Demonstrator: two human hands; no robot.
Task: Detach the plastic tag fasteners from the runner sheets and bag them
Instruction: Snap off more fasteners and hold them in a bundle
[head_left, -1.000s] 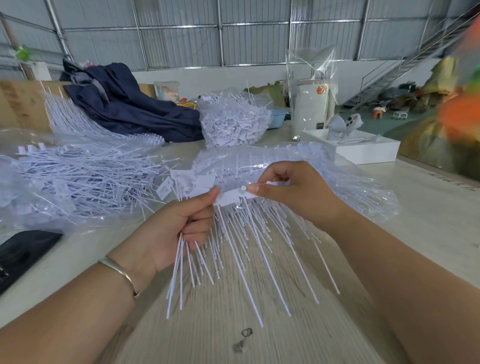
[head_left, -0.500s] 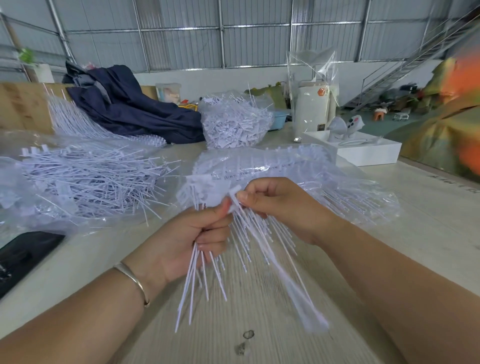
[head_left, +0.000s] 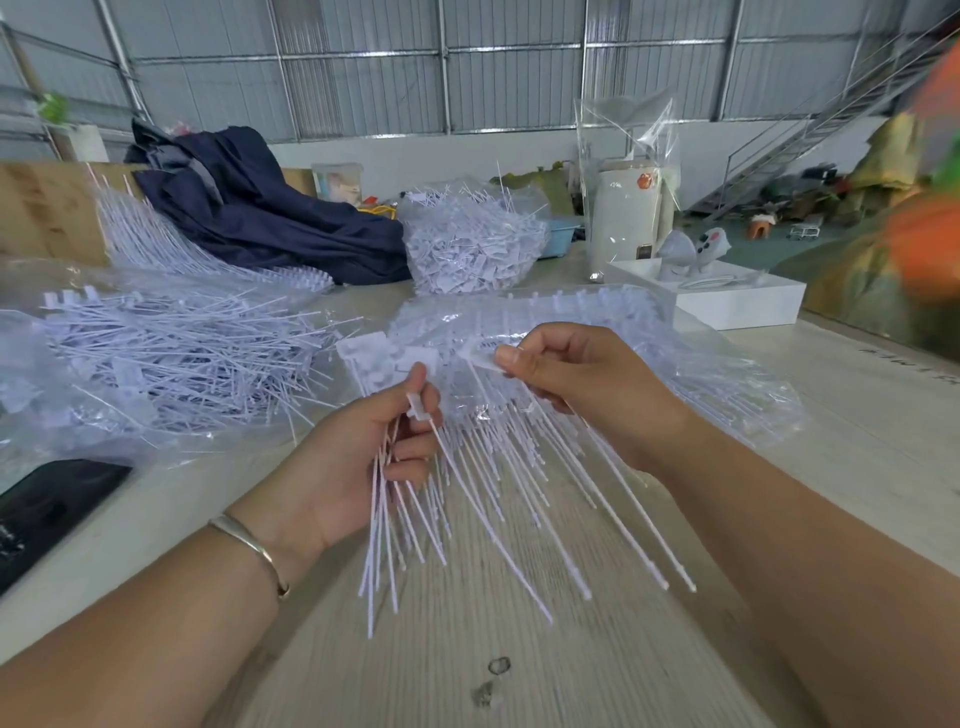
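the main risk from where i stand is the bundle slipping: the left hand (head_left: 358, 467) grips a thick sheaf of detached tag fasteners (head_left: 400, 519) by their upper ends, and the long thin tails fan loosely downward over the table (head_left: 519, 649). if those fingers ease off while the other hand tugs, i judge that strands could slide out and scatter on the wood, or tangle with the ones being pulled away. a sharp tug could also snap a thin tail or tear several heads off at once.

the left hand is clenched around its sheaf, thumb up and pressing near the flat white heads (head_left: 384, 364) that stick out above the fist. the right hand (head_left: 582, 384) is curled too, thumb and forefinger pinching a small white head piece (head_left: 480, 358) of the runner sheet, with more long strands (head_left: 597, 509) trailing below it. the two hands sit near each other but apart, a gap showing between the held pieces.

behind them lies a clear plastic bag (head_left: 727, 405) with more runner sheets inside, a heap of loose fasteners in plastic (head_left: 171, 358) to the left, and a fuller bag of white pieces (head_left: 472, 244) farther back.
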